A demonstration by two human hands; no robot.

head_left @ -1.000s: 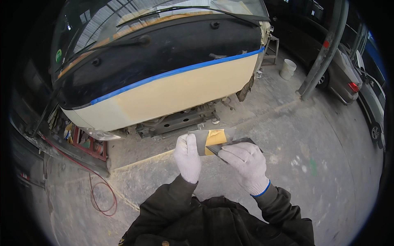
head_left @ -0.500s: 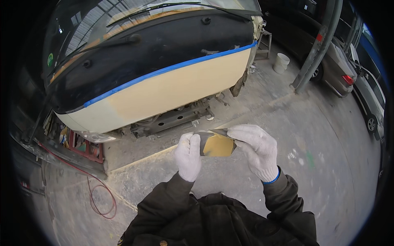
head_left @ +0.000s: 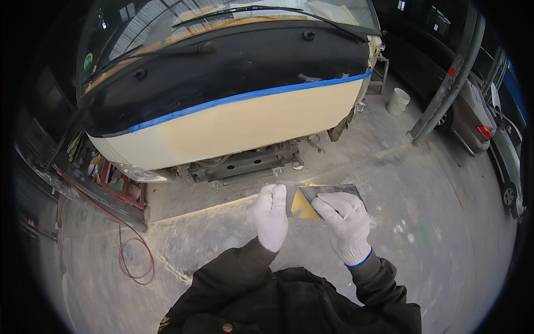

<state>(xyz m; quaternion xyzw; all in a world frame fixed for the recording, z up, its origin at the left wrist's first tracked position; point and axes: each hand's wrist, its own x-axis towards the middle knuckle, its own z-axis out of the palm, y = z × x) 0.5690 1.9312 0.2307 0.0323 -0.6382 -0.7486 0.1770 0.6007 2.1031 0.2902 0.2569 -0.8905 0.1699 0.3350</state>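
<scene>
White knitted gloves cover both hands. My left hand point(head_left: 271, 217) is closed, thumb on top, around the left edge of a thin grey plate point(head_left: 290, 196). Yellow paste, like body filler point(head_left: 301, 207), shows on that plate between my hands. My right hand point(head_left: 346, 220) grips a flat dark scraper point(head_left: 350, 191); its left edge slants across the paste. The fingers hide the lower part of the scraper. Beyond both hands stands a vehicle front with a cream-coloured panel point(head_left: 250, 119) below blue masking tape point(head_left: 250, 99).
Exposed metal parts point(head_left: 245, 167) sit under the panel. A red hose point(head_left: 136, 261) curls on the floor at left, near a red metal frame point(head_left: 133, 192). At the right are a white bucket point(head_left: 397, 102), a steel post point(head_left: 445, 83) and parked cars point(head_left: 473, 119).
My right hand has turned and lowered, and the scraper now extends to the right across the plate. Less yellow paste shows. The view has shifted, so the vehicle sits farther right.
</scene>
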